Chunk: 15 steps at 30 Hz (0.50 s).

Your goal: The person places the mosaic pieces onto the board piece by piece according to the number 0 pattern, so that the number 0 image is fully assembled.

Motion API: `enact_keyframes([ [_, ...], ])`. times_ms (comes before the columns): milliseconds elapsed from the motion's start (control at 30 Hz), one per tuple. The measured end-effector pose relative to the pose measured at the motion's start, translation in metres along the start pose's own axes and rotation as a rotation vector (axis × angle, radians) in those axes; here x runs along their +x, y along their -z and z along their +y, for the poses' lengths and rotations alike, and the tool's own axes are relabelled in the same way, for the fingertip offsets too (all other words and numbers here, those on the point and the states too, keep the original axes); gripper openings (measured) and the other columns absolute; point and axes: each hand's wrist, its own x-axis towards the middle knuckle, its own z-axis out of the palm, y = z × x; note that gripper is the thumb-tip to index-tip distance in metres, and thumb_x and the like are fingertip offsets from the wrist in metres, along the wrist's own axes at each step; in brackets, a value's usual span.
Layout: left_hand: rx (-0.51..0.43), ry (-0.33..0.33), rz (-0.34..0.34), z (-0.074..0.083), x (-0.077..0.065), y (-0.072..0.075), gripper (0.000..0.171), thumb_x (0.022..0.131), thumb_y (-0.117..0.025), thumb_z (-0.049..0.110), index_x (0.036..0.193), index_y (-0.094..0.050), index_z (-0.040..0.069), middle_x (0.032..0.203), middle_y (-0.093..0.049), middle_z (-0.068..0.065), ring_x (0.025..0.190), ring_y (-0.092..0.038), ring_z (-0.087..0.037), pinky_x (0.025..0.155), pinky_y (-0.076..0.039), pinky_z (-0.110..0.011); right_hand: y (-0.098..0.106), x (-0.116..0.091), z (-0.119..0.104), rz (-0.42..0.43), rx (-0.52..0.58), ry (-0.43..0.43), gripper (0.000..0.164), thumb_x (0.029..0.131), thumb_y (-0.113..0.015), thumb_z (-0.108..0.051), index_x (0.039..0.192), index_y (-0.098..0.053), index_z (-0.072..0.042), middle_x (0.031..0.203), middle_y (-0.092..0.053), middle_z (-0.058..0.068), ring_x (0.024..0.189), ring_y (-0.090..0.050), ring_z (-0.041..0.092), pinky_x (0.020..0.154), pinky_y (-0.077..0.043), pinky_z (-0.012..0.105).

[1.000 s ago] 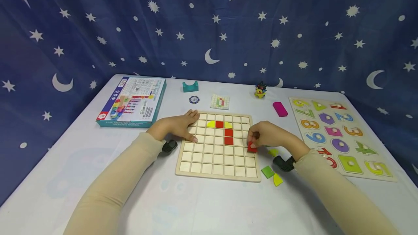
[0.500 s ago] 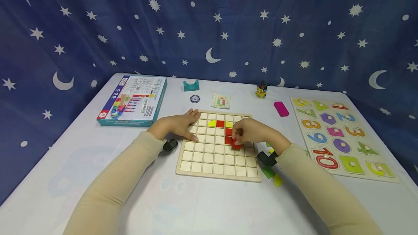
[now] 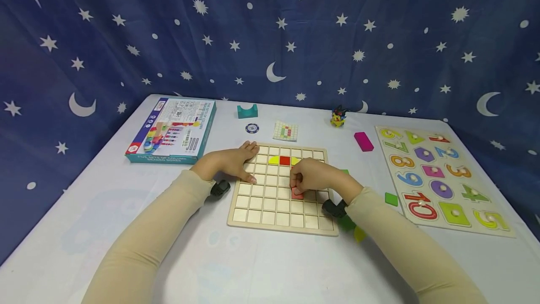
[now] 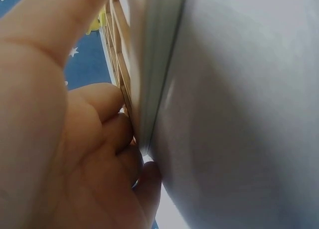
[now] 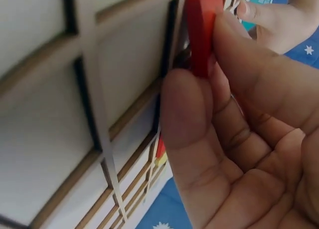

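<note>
My right hand (image 3: 311, 176) pinches a red square tile (image 5: 202, 29) between thumb and fingers, right over a cell in the middle of the wooden grid board (image 3: 249, 225). In the head view the held tile sits just below the hand, and the hand hides the red tiles behind it. Farther up the board lie a red tile (image 3: 284, 160) and a yellow quarter-round tile (image 3: 274, 160), with another yellow one partly covered by the hand. My left hand (image 3: 232, 162) rests with spread, relaxed fingers on the board's left edge, seen close up in the left wrist view.
Green tiles (image 3: 391, 199) and a yellow piece (image 3: 359, 234) lie right of the board, partly under the right arm. A number puzzle board (image 3: 455, 177) is farther right. Behind are a pattern card (image 3: 285, 131), a chip (image 3: 251, 128), a teal block (image 3: 247, 111), a toy figure (image 3: 338, 116), a magenta block (image 3: 363, 141) and a box (image 3: 168, 130).
My right hand has carried the red tile leftward from the board's right edge to a middle cell, lowering it there. The left hand has stayed in place.
</note>
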Motion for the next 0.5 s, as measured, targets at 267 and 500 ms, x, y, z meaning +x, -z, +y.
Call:
enact_keyframes([
  [267,0.006,0.007,-0.003,0.0026,-0.0009,0.0014,0.104,0.078,-0.069,0.044,0.147,-0.005,0.001,0.154,0.005,-0.014,0.142,0.01,-0.029,0.115,-0.003,-0.043,-0.0034,0.0013,-0.003,0.012,-0.015,-0.035,0.011,0.075,-0.074,-0.007,0.076,-0.064,-0.011,0.066,-0.054,-0.002,0.063,-0.046,0.011,0.058,-0.039,0.022],
  [500,0.001,0.012,-0.008,0.0029,-0.0013,0.0011,0.104,0.078,-0.069,0.044,0.147,-0.005,0.001,0.154,0.005,-0.014,0.142,0.01,-0.029,0.115,-0.003,-0.043,-0.0042,-0.0008,-0.0022,0.018,-0.01,-0.041,0.012,0.076,-0.074,-0.009,0.074,-0.062,-0.012,0.067,-0.054,-0.002,0.065,-0.047,0.012,0.06,-0.039,0.023],
])
